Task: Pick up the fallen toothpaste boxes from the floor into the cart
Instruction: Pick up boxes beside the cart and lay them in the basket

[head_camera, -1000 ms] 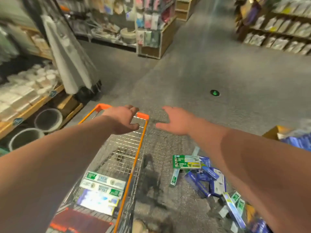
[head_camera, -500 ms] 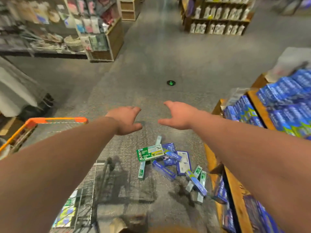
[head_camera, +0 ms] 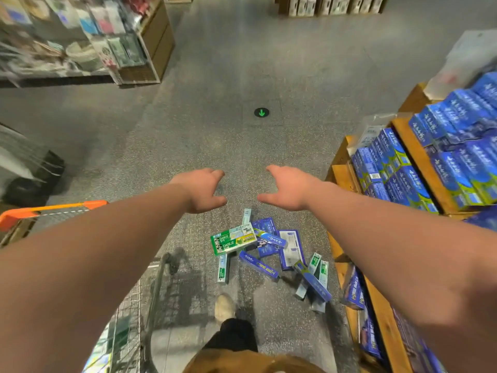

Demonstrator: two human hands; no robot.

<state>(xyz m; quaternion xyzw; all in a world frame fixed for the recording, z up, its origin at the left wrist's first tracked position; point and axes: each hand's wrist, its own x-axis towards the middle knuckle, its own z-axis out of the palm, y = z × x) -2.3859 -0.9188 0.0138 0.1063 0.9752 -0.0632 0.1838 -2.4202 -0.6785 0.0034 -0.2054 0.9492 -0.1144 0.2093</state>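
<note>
Trainee: Floor (head_camera: 242,76) layout, largest item first?

Instructor: Grey aisle floor. The shelf (head_camera: 427,168) on the right carries stacked blue cartons. The spill lies at its foot, so it is the likely source. The cart (head_camera: 61,207) stands at lower left, just beside the spill, which keeps each transfer short.

Trainee: Location of the toothpaste boxes (head_camera: 269,246)?

Instructor: On the floor, in a loose overlapping heap between cart and shelf. A few boxes seem to lie in the cart basket, but that area is blurred.

Trainee: Grip state?

Instructor: The left hand (head_camera: 203,189) and the right hand (head_camera: 289,188) hover above the heap, well apart from it. Each grip is apart, fingers loosely curved, holding nothing. This posture suits reaching down. The green box (head_camera: 233,239) lies on top, so it looks the easiest first pick.
</note>
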